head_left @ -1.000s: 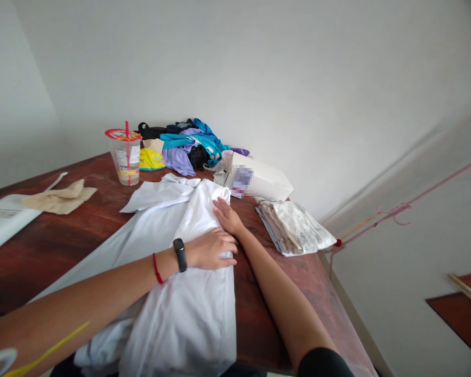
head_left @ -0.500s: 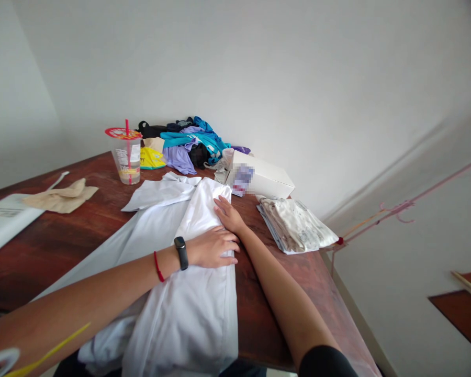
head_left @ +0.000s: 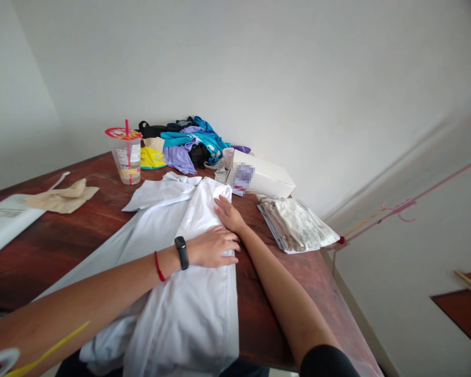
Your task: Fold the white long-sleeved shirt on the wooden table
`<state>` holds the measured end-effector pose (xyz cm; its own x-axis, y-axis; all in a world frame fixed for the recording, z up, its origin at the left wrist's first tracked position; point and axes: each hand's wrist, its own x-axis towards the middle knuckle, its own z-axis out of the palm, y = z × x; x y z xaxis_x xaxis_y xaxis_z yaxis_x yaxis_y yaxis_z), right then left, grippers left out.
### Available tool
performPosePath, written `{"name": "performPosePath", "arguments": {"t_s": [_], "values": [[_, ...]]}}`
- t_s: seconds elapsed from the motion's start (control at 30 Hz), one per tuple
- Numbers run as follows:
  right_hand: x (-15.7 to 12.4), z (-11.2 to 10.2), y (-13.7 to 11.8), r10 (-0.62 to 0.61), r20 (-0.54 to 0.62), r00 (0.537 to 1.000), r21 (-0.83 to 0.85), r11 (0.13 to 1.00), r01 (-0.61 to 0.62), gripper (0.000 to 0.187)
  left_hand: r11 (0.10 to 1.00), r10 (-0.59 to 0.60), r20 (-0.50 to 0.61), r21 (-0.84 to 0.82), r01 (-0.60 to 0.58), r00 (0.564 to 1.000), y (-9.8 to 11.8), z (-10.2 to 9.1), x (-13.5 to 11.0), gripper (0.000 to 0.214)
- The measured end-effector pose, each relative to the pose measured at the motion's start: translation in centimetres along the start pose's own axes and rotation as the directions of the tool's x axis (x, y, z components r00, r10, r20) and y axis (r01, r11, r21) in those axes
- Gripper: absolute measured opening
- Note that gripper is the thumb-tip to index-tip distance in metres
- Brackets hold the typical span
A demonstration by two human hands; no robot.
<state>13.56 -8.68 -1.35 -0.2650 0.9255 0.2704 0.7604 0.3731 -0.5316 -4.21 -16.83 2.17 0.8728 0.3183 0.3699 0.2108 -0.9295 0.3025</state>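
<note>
White garment: we have a long white cloth garment (head_left: 192, 309) lying lengthwise on the dark red-brown wooden surface (head_left: 78, 235), one side turned over the rest in a long fold; its near end seems to drape past the near edge, probably because the cloth is too long to fit.
Left hand: our left hand (head_left: 215, 248), the black band on its wrist, lies palm down across the fold, fingers loosely extended over its right edge; it presses rather than grips, likely to pin the layers, though we have no view under the fingertips.
Right hand: our right hand (head_left: 228, 213) rests just beyond it, nearly flat with fingers slightly spread, touching the upper corner of the fold; we see nothing pinched, and the flat contact suits smoothing or steadying.
Folded stack: cream patterned cloth (head_left: 298, 225) sits in a neat pile to the right, apart from our garment, presumably so the layers stay tidy.
Back of the surface: a loose heap of blue, lilac and black clothes (head_left: 200, 141) and a white rectangular box (head_left: 267, 173) stand near the wall, perhaps to leave room in front.
Cup: a clear plastic cup with a red straw (head_left: 126, 157) stands upright beyond the sleeve, apart from it.
</note>
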Motion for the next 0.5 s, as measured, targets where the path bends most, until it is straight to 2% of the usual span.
{"name": "performPosePath", "arguments": {"t_s": [0.5], "values": [[0.24,0.65,0.92,-0.035,-0.042,0.998,0.030,0.999,0.037,0.061,0.999,0.027,0.008,-0.028,-0.027,1.000,-0.59,0.40,0.29,0.023]]}}
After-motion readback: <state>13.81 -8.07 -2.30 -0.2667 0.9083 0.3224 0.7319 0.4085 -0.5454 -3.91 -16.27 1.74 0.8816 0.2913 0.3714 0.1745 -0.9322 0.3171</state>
